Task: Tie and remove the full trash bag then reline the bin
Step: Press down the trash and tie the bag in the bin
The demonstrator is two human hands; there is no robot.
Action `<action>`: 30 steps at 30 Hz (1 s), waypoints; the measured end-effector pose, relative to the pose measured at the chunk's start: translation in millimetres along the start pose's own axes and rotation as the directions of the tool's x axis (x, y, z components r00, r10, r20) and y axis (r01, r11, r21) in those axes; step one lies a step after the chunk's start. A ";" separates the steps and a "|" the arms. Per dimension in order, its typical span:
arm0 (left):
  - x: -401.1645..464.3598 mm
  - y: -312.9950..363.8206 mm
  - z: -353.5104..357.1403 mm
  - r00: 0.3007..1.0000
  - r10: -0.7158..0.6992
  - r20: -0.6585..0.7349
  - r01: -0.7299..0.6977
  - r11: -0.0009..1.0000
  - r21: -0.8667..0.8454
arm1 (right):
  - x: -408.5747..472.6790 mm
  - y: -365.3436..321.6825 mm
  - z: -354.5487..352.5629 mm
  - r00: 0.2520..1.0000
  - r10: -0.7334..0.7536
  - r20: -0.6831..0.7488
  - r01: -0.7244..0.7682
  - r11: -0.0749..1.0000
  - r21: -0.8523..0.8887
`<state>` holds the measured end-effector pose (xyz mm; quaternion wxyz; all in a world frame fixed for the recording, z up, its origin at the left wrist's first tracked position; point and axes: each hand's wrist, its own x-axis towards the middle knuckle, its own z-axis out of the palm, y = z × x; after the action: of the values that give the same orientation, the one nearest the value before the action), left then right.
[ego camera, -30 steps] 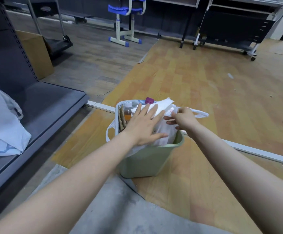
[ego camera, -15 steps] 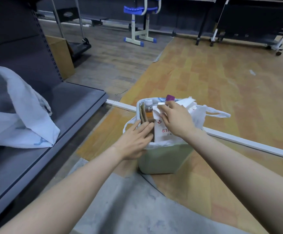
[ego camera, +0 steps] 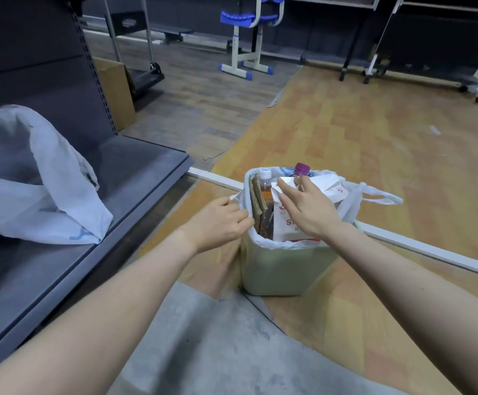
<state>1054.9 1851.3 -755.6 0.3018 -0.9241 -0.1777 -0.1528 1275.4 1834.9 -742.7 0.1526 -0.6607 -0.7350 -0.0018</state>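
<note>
A wide wooden floor (ego camera: 346,132) is seen, orange-brown on the right and grey further back, with a grey mat (ego camera: 203,337) close by. A dark grey shelf (ego camera: 135,166) is seen on the left, and a loose white bag (ego camera: 41,195) is lying on it. A brown box (ego camera: 115,92) is stood behind the shelf, and a blue and white chair (ego camera: 246,38) is seen far back.

The pale green bin (ego camera: 283,269) is stood on the floor in the middle. It is lined with the white trash bag (ego camera: 349,206), which is still in the bin and not tied. One bag handle (ego camera: 380,198) is hung out to the right. The bin is stuffed with brown cardboard (ego camera: 257,206), a bottle with a white cap (ego camera: 265,173), a bottle with a purple cap (ego camera: 302,168) and a white packet (ego camera: 292,226). Red letters "ST" can be read on the packet; the rest is hidden.

The bag's left edge is pinched by the left hand (ego camera: 220,223), with the fingers closed on it. The right hand (ego camera: 309,209) is laid flat on the packet, fingers spread.

Half a second ago, the left hand was resting on the near rim; now it is at the left side.
</note>
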 end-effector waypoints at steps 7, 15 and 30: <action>26.9 -37.2 -15.1 0.973 -0.214 -0.084 0.218 0.975 0.048 | 10.8 -8.3 -9.5 0.997 0.027 0.073 -0.020 0.995 -0.094; 70.6 14.2 -20.5 0.936 -0.352 0.020 0.345 0.903 -0.255 | 6.6 -12.2 -11.5 0.996 0.064 0.055 -0.062 0.998 -0.034; 91.3 58.2 -1.2 0.768 -0.334 0.547 0.513 0.831 -0.213 | 2.9 96.9 -51.1 0.757 0.621 0.202 -0.644 0.658 0.391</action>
<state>1160.4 1828.2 -748.5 0.0345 -0.9045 -0.4250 -0.0091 1380.7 1839.5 -712.6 0.2692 -0.8224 -0.4436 0.2332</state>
